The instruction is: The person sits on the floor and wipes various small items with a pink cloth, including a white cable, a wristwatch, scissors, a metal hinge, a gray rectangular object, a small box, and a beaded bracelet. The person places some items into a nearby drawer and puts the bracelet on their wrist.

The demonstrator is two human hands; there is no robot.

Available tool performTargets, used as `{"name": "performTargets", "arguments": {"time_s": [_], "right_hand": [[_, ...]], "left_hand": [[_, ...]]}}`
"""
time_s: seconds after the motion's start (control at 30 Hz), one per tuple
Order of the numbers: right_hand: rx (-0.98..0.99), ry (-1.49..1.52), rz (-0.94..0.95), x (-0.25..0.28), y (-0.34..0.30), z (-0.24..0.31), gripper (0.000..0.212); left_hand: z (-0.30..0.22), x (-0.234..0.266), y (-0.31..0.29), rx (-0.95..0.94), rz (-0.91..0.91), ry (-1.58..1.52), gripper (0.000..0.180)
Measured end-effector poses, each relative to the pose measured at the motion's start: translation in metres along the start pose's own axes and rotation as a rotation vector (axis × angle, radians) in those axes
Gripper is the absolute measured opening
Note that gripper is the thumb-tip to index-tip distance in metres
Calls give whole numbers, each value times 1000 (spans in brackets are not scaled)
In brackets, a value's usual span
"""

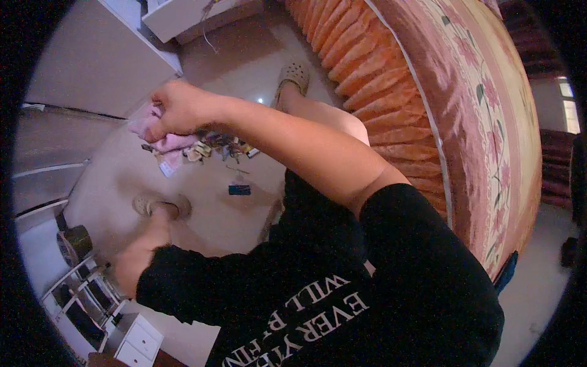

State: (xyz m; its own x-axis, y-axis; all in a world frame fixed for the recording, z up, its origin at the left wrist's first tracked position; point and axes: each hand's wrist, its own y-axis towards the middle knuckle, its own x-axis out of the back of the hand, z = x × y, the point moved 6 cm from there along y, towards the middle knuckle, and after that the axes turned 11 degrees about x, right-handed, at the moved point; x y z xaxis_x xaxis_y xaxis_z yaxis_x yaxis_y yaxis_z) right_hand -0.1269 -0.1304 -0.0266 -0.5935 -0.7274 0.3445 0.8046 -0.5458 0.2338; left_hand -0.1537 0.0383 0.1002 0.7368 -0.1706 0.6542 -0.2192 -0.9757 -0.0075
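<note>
My right hand (178,110) is reached out over the floor at the upper left. Its fingers are closed on a pink cloth (173,143), which hangs below them to floor level. Beside the cloth is a heap of small mixed items (214,147), too small to tell apart. A small pale card or paper piece (167,169) lies at the cloth's lower edge. Nearer to me on the floor is a dark blue rectangular thing (239,189). I cannot make out my left hand anywhere in view.
The bed (483,122) with its orange ruffled skirt (391,85) stands along the right. White furniture with an open drawer (177,18) is at the top left. A small white drawer unit (139,342) is lower left. My feet wear beige clogs (295,74) on the floor.
</note>
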Motion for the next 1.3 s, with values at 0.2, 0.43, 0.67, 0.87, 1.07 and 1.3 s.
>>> {"name": "performTargets", "arguments": {"time_s": [0.2, 0.43, 0.67, 0.87, 1.07, 1.3], "right_hand": [[5, 78, 43, -9, -12, -10, 45], [-58, -7, 60, -4, -18, -11, 45], [-27, 1, 99, -11, -17, -14, 46], [48, 9, 46, -7, -16, -18, 46], [-46, 50, 86, -3, -21, -11, 46], [-57, -44, 105, -6, -18, -25, 50]], "left_hand": [[15, -85, 17, 52, 175, 21, 31], [20, -101, 16, 86, 157, 7, 29], [21, -101, 13, 122, 139, -32, 27], [20, -102, 15, 128, 118, -55, 25], [20, -100, 13, 131, 95, -76, 24], [17, -101, 11, 127, 87, -92, 24]]}}
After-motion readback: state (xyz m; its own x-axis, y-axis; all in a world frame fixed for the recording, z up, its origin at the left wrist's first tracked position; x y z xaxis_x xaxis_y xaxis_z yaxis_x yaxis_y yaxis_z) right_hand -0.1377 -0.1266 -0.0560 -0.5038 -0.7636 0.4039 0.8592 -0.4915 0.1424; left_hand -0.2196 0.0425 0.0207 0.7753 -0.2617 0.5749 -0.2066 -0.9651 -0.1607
